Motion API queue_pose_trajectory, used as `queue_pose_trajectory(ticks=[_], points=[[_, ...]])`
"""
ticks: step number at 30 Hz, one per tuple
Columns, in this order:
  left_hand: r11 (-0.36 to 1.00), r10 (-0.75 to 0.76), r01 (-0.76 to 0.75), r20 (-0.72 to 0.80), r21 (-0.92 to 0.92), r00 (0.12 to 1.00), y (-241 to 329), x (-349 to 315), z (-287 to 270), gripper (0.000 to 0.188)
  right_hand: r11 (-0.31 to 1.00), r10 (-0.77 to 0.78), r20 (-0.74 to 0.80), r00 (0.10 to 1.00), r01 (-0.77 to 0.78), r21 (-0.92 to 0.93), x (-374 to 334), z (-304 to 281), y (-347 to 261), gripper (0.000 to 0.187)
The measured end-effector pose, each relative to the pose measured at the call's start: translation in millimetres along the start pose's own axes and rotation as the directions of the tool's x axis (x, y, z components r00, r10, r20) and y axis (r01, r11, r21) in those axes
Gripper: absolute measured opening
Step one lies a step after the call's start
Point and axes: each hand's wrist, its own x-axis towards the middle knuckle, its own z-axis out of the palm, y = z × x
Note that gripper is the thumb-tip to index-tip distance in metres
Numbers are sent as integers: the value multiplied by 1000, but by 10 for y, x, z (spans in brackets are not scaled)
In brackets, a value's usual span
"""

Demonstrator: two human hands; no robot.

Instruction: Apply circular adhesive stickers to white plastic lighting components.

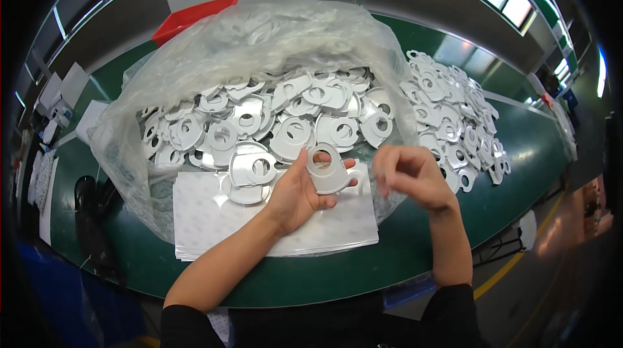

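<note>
My left hand (290, 200) holds a flat white plate part (329, 181) with a round hole, palm up, above a stack of glossy white sheets (214, 231). To the right of the part, and apart from it, my right hand (414, 176) is raised with its fingers curled toward the thumb. Anything between those fingertips is too small or hidden to make out. A few similar parts (250, 169) lie at the far edge of the sheets. Just beyond them, many more white parts (292, 135) fill an opened clear plastic bag (311, 33).
Another heap of white parts (454, 124) lies on the green table (525, 150) to the right of the bag. Behind the bag stands a red bin (195, 15). At the left sit a black object (94, 231) and a white keyboard (44, 176).
</note>
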Motion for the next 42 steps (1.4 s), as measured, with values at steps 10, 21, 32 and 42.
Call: queue_pose_trajectory(ticks=[10, 21, 32, 42], points=[[996, -65, 65, 5, 62, 998, 13, 3, 97, 68, 995, 29, -365, 930, -63, -81, 183, 112, 467, 13], [981, -59, 88, -162, 173, 985, -67, 20, 100, 63, 979, 30, -336, 941, -95, -181, 213, 258, 563, 12], [976, -39, 81, -202, 204, 979, -75, 11, 120, 60, 991, 92, -324, 942, -119, -65, 224, 247, 602, 12], [974, -33, 77, -201, 212, 979, -76, 12, 114, 63, 991, 87, -325, 942, -115, -67, 232, 251, 613, 12]])
